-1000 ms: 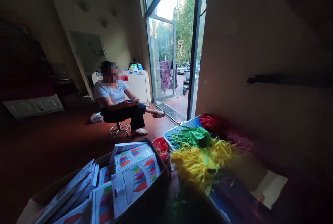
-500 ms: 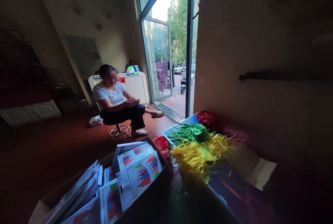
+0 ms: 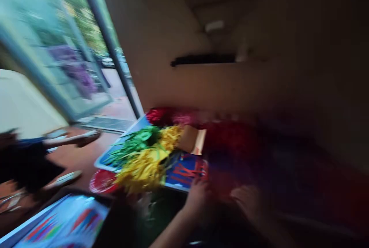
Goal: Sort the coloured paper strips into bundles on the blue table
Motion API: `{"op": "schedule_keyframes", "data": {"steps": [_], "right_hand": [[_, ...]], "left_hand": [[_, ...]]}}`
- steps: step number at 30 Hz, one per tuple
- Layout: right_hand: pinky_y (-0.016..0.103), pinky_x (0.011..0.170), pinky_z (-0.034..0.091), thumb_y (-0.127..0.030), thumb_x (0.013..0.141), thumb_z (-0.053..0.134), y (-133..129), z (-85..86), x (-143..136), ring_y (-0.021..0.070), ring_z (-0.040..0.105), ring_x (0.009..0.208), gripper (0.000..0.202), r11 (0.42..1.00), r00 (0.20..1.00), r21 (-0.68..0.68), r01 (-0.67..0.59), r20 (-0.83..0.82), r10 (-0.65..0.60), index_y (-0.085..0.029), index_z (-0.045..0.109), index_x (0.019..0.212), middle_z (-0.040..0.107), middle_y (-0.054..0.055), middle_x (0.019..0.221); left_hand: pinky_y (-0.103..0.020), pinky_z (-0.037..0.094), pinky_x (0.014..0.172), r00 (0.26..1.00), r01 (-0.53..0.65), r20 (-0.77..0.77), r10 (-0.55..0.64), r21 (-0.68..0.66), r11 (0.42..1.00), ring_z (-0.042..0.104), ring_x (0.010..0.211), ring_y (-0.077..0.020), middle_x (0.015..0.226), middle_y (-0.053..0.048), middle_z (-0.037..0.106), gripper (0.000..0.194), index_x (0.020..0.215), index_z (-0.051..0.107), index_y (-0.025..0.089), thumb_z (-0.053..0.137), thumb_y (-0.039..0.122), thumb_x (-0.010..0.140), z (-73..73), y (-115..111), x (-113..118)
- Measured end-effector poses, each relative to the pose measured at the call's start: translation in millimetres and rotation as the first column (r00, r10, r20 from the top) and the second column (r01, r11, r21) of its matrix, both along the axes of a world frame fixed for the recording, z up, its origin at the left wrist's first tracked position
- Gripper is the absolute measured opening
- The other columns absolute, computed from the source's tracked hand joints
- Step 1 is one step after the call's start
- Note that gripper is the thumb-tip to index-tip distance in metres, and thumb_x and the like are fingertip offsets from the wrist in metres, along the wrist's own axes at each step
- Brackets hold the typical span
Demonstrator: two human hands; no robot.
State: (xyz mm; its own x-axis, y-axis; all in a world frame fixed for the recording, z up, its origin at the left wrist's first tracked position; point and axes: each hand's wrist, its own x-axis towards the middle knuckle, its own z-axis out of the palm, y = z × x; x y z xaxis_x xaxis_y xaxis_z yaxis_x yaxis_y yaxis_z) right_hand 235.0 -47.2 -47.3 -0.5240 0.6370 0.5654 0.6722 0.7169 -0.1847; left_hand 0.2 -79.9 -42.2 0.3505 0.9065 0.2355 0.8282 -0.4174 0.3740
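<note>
My left hand (image 3: 198,192) is at the near edge of a blue-topped table (image 3: 175,180), by some orange-red strips (image 3: 187,172). Blur hides whether its fingers grip them. To its right, my right hand (image 3: 246,198) hovers in shadow over a dim reddish area, its fingers smeared by motion. Left of the hands lie a heap of yellow strips (image 3: 141,167) and a bunch of green strips (image 3: 135,144). Behind the orange-red strips rests a brown cardboard piece (image 3: 188,139).
Red strips (image 3: 157,115) lie along the wall. A red basket (image 3: 103,180) stands beside the table. At lower left is a box of printed packs (image 3: 66,221). A seated person's legs (image 3: 29,159) extend near the glass door (image 3: 66,67).
My view has swung right, blurring the scene. Both my hands have come into view at the table's near edge. The orange-red strips now show more plainly.
</note>
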Motion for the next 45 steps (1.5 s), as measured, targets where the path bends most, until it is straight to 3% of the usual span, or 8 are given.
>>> {"op": "schedule_keyframes", "data": {"steps": [2, 4, 9, 17, 22, 26, 42, 45], "right_hand": [[0.034, 0.080, 0.045, -0.018, 0.092, 0.057, 2, 3.5, 10, 0.0168, 0.066, 0.083, 0.017, 0.975, 1.000, -0.221, -0.006, 0.007, 0.008, -0.028, 0.070, 0.089, 0.074, -0.001, 0.087], [0.034, 0.080, 0.041, -0.018, 0.092, 0.056, 7, 8.5, 10, 0.0167, 0.067, 0.081, 0.016, 0.938, 0.997, -0.343, 0.043, -0.046, -0.063, -0.025, 0.070, 0.086, 0.074, -0.001, 0.084], [0.029, 0.074, 0.037, -0.018, 0.089, 0.059, 18, 21.9, -5, 0.0167, 0.064, 0.076, 0.014, 0.862, 0.958, -0.453, 0.226, -0.056, -0.280, -0.022, 0.068, 0.080, 0.073, -0.001, 0.081], [0.030, 0.076, 0.034, -0.020, 0.090, 0.058, 16, 25.3, 3, 0.0164, 0.061, 0.078, 0.013, 0.903, 0.974, -0.408, 0.132, -0.117, -0.195, -0.021, 0.063, 0.078, 0.069, 0.000, 0.078], [0.029, 0.072, 0.035, -0.022, 0.091, 0.059, 23, 19.6, -3, 0.0166, 0.064, 0.071, 0.013, 0.856, 0.938, -0.432, 0.286, -0.056, -0.342, -0.021, 0.065, 0.079, 0.072, -0.001, 0.075], [0.031, 0.072, 0.035, -0.021, 0.089, 0.061, 28, 21.7, -11, 0.0175, 0.066, 0.069, 0.013, 0.834, 0.917, -0.398, 0.382, 0.052, -0.396, -0.021, 0.065, 0.076, 0.074, 0.000, 0.074], [0.031, 0.071, 0.035, -0.026, 0.088, 0.064, 32, 20.5, -14, 0.0172, 0.066, 0.070, 0.012, 0.785, 0.897, -0.448, 0.427, 0.097, -0.432, -0.021, 0.064, 0.077, 0.073, -0.001, 0.075], [0.032, 0.071, 0.035, -0.026, 0.088, 0.065, 32, 24.0, -15, 0.0183, 0.064, 0.069, 0.012, 0.773, 0.890, -0.456, 0.442, 0.110, -0.444, -0.021, 0.062, 0.077, 0.071, 0.000, 0.075]], "left_hand": [[-0.044, 0.045, 0.092, 0.999, 0.006, 0.050, -0.007, 0.018, 1.000, 0.064, 0.089, -0.0195, 0.086, -0.003, 0.071, 0.015, 0.084, 0.068, 0.021, 0.055, 0.024, 0.092, -4.5, 14, 2], [-0.043, 0.042, 0.091, 0.996, -0.006, 0.093, 0.002, 0.043, 0.999, 0.065, 0.085, -0.0191, 0.081, -0.002, 0.072, 0.018, 0.087, 0.068, 0.024, 0.052, 0.021, 0.092, -4.6, 23, -1], [-0.040, 0.039, 0.084, 0.989, -0.072, 0.137, 0.059, 0.093, 0.993, 0.066, 0.078, -0.0195, 0.082, -0.003, 0.074, 0.023, 0.094, 0.066, 0.024, 0.043, 0.021, 0.093, 6.5, 31, -1], [-0.037, 0.038, 0.079, 0.993, -0.066, 0.104, 0.053, 0.128, 0.990, 0.065, 0.078, -0.0193, 0.079, -0.001, 0.072, 0.016, 0.086, 0.064, 0.024, 0.050, 0.026, 0.092, 14.1, 37, 4], [-0.037, 0.038, 0.079, 0.981, -0.193, 0.051, 0.187, 0.163, 0.967, 0.067, 0.070, -0.0194, 0.074, 0.000, 0.073, 0.018, 0.095, 0.065, 0.022, 0.047, 0.020, 0.092, 6.7, 41, 10], [-0.040, 0.036, 0.084, 0.968, -0.245, -0.030, 0.249, 0.104, 0.964, 0.069, 0.074, -0.0217, 0.074, 0.000, 0.074, 0.016, 0.094, 0.067, 0.023, 0.051, 0.021, 0.090, 12.8, 42, 17], [-0.039, 0.036, 0.080, 0.952, -0.280, -0.137, 0.273, -0.039, 0.959, 0.069, 0.072, -0.0224, 0.070, -0.004, 0.074, 0.024, 0.087, 0.069, 0.022, 0.047, 0.028, 0.092, 23.0, 50, 20], [-0.042, 0.037, 0.082, 0.943, -0.291, -0.154, 0.296, 0.052, 0.955, 0.067, 0.080, -0.0252, 0.079, -0.005, 0.074, 0.023, 0.089, 0.067, 0.023, 0.047, 0.032, 0.093, 26.0, 48, 20]]}}
